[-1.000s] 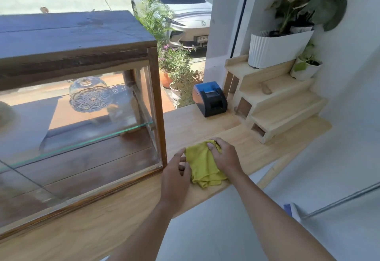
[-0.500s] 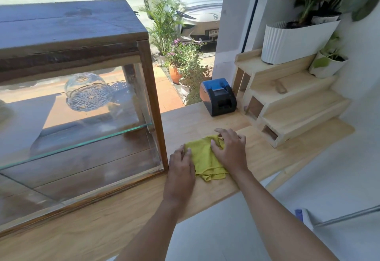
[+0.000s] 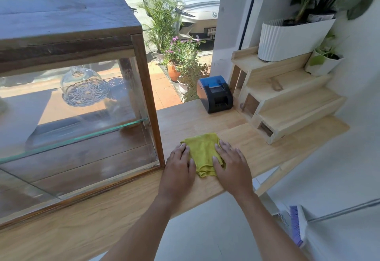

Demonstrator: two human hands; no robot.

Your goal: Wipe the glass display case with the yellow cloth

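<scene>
At my far left stands the glass display case (image 3: pixel 78 104), dark wood on top and around its frame, with a cut-glass dome (image 3: pixel 85 87) sitting on its glass shelf (image 3: pixel 82 137). The case rests on the pale wooden counter (image 3: pixel 257 149), and just beside its right corner post my left hand (image 3: pixel 178 166) lies flat, fingers straight and together, fingertips touching the left edge of the yellow cloth (image 3: pixel 202 154). The cloth lies folded on the counter between my hands, apart from the case. My right hand (image 3: pixel 231 167) presses flat on its right side, fingers spread over the fabric. Further back sits a black receipt printer (image 3: pixel 216 94), then a stepped wooden stand (image 3: pixel 287 100) carrying a ribbed white planter (image 3: pixel 287 38).
</scene>
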